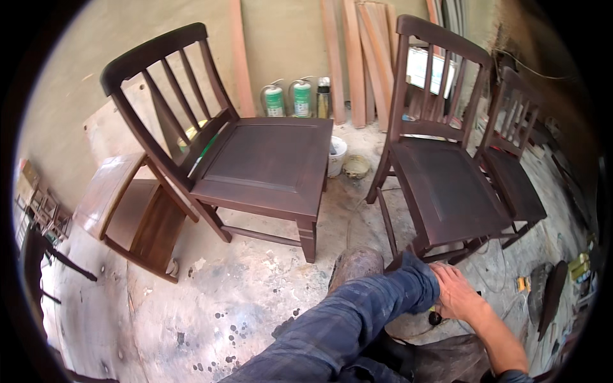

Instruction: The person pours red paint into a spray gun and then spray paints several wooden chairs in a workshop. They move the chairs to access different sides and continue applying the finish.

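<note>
My left arm, in a blue plaid sleeve (357,313), reaches up from the lower edge toward the right. Its cuff (418,281) hides the left hand, so those fingers do not show. My right hand (454,292) is closed on the end of that cuff, its forearm bare and its fingers partly hidden. Just beyond the cuff stands a dark brown wooden chair (440,185) with a slatted back. A matching chair (268,163) is to the left, touched by neither hand. Below my right hand a small round black thing (435,318) shows.
A third dark chair (511,172) is at the far right. On the left, a brown wooden stool-like piece (143,217) lies tipped. Green-labelled canisters (274,101), a white bucket (337,156) and leaning boards (373,64) line the wall. A thin hose or cord (501,274) trails over the stained floor.
</note>
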Tool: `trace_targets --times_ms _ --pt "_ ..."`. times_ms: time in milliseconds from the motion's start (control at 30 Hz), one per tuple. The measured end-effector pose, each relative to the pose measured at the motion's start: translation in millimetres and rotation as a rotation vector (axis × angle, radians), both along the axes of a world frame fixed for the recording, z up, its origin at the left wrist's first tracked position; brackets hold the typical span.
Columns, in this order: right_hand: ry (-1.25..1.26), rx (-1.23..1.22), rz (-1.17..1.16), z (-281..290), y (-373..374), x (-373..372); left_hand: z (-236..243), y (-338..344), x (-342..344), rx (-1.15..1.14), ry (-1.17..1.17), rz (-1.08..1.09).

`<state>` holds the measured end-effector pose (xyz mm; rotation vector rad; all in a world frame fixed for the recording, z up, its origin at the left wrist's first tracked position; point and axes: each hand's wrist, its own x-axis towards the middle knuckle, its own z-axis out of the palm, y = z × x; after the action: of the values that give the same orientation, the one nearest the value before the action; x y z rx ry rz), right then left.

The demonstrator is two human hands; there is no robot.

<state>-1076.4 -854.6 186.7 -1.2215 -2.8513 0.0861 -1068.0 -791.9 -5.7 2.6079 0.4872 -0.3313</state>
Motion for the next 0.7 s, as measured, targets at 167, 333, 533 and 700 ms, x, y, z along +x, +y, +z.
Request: trace_targets --times_ms 167,333,533,700 --pt "0.051 0.081 0.112 -15 0 -30 -12 -3 -6 0.082 0.068 0.012" --pt "0.137 -0.004 0.063 -25 -12 -33 -19 0 -15 0.145 0.146 0.019" --pt "0.452 0.113 0.340 -40 -25 -96 -2 18 -38 0.208 0.182 -0.012" --pt "0.705 0.294 0.649 -12 -48 -145 -19 25 -60 0.244 0.250 0.045"
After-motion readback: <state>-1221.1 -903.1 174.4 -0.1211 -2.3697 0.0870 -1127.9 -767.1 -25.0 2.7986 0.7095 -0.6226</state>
